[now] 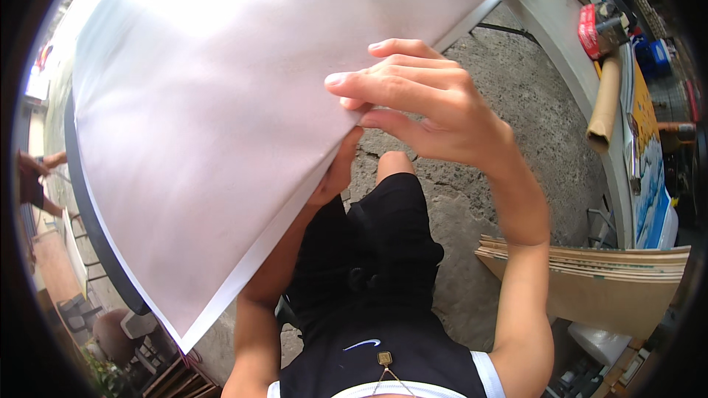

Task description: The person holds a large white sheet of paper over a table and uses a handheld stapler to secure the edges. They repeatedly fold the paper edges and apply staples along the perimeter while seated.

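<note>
A large pale grey-pink sheet (pixel 221 118) with a white border fills the upper left of the head view, its near edge slanting up to the right. At that edge, my right hand (pixel 435 99) has its thumb below and its fingers over the top, pinching the edge. Just beneath, my left hand (pixel 338 173) grips the same edge from the underside. Most of its fingers are hidden by the sheet, and its forearm passes partly under it. Strong glare whitens the far part of the sheet.
A dark curved table edge (pixel 88 191) shows along the sheet's left side. At right stand a pale table (pixel 549 15), a cardboard tube (pixel 606 103), a red-and-black roll (pixel 601 28) and stacked brown boards (pixel 590 280). Another person's arm (pixel 48 162) appears far left. The floor (pixel 516 118) is rough concrete.
</note>
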`<action>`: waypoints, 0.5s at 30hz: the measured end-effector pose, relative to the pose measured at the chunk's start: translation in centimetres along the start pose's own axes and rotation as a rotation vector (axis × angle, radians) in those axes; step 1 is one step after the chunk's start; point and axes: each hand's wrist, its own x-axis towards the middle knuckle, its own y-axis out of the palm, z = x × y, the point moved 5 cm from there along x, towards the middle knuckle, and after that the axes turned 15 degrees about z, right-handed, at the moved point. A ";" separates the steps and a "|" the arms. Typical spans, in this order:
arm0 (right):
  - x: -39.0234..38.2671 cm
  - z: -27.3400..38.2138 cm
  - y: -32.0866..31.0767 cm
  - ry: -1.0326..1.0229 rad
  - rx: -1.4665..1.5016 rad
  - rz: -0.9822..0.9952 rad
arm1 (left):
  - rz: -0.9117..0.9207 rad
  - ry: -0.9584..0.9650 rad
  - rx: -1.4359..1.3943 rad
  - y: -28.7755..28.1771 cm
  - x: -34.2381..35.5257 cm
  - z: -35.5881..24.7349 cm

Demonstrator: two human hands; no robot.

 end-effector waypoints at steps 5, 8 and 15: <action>-2.0 -0.2 0.3 0.013 -0.111 -0.137 | -0.027 -0.127 -0.392 3.7 -0.7 1.5; -3.0 0.9 -0.2 0.046 -0.308 -0.225 | -0.112 -0.443 -0.594 9.3 -5.4 7.8; -14.6 6.8 -17.7 0.396 -0.733 -0.461 | -0.124 -0.479 -0.522 2.3 -0.9 2.9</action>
